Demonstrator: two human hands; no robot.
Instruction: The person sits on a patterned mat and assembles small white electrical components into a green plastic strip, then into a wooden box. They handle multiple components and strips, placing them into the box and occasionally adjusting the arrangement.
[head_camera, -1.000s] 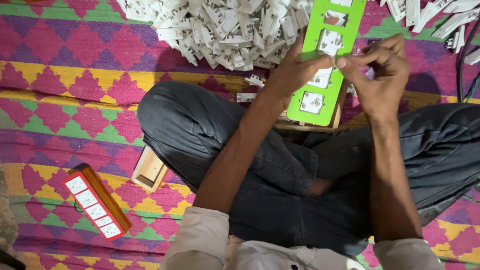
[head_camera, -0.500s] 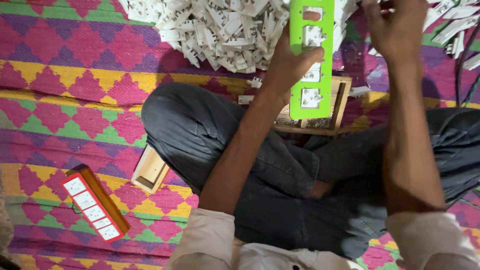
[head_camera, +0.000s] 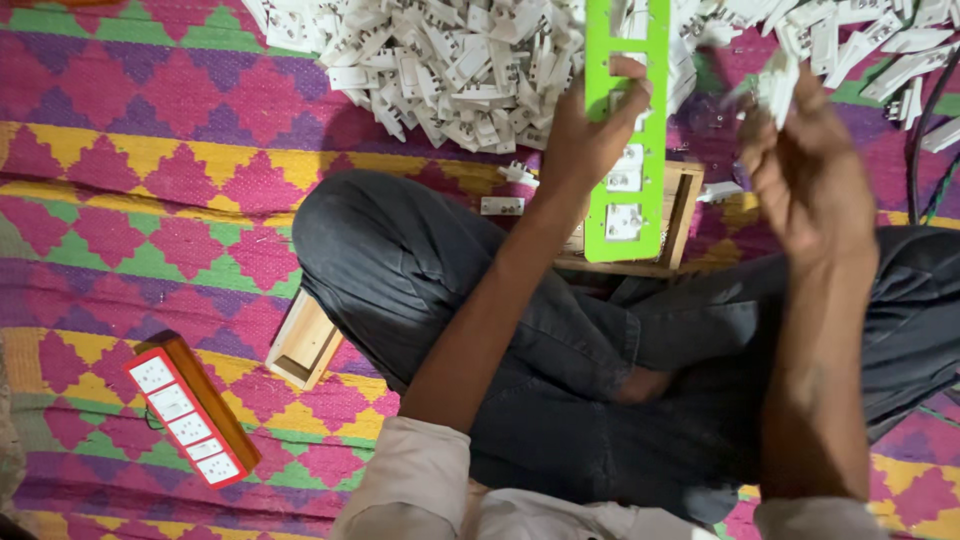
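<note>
Under everything lies a woven floor mat (head_camera: 150, 180) in pink, purple, yellow and green zigzags, and all else can be placed against it. Across its near half sits the person, cross-legged in dark trousers (head_camera: 480, 300), filling the middle of the mat. Along the mat's far edge spreads a big heap of white socket modules (head_camera: 440, 60). Up from the lap and over that heap stands a long green socket faceplate (head_camera: 627, 160), held upright; white modules fill its lower openings while the upper ones are bare. The left hand (head_camera: 585, 135) is closed around the faceplate's left edge, fingers curled over the front. Behind the plate's lower end, against the knee, rests an open wooden box (head_camera: 680, 215). Toward the mat's near left corner lies a finished red extension board (head_camera: 188, 420) with white sockets on a wooden base, and just beside the left knee a smaller wooden box (head_camera: 302, 345). The right hand (head_camera: 810, 170), blurred, is raised to the right of the faceplate, fingertips pinched on a single white socket module (head_camera: 778, 85).
</note>
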